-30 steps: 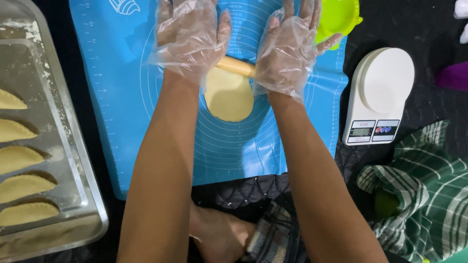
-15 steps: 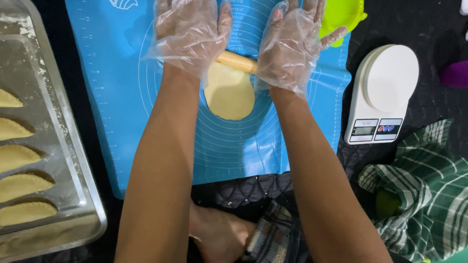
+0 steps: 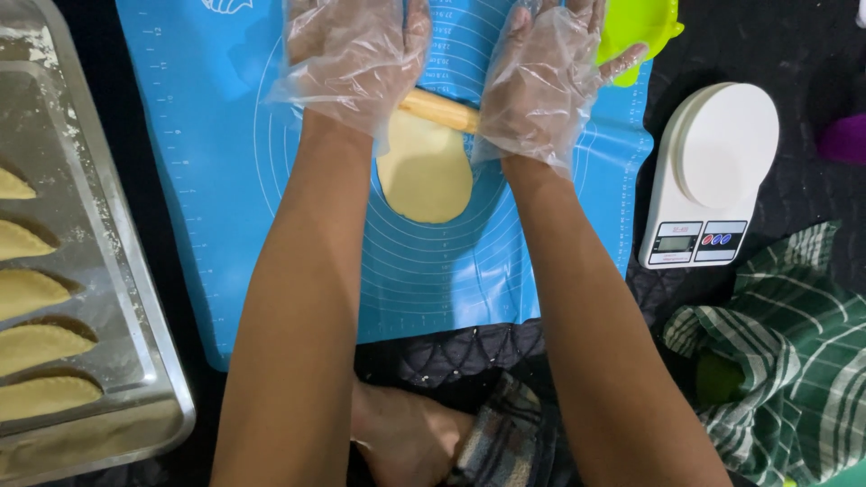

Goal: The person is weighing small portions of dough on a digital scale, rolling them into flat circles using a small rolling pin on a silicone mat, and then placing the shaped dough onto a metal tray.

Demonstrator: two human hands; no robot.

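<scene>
- Dark quilted fabric (image 3: 794, 54) covers the surface on which everything lies, seen from above by the head camera.
- On it a blue silicone baking mat (image 3: 207, 180) printed with rings and ruler marks is spread flat.
- Near the middle of the mat lies an oval sheet of pale yellow dough (image 3: 426, 176), rolled thin.
- A wooden rolling pin (image 3: 439, 110) lies across the far end of the dough, touching it; only its middle stretch shows between the hands.
- The left hand (image 3: 352, 54), in a loose clear plastic glove, lies flat and spread on the left part of the pin, palm down, pressing rather than gripping.
- The right hand (image 3: 546, 77), gloved the same way, lies flat with fingers spread on the right part of the pin.
- At the far left edge stands a floured metal baking tray (image 3: 108, 243) holding a row of crimped half-moon pastries (image 3: 41, 347).
- Right of the mat sits a white digital kitchen scale (image 3: 713, 171) with a round platform.
- A lime-green plastic press (image 3: 640, 22) shows just beyond the right hand.
- A green and white checked cloth (image 3: 794, 361) lies bunched at the lower right.
- A purple object (image 3: 843, 140) is cut off at the right edge.
</scene>
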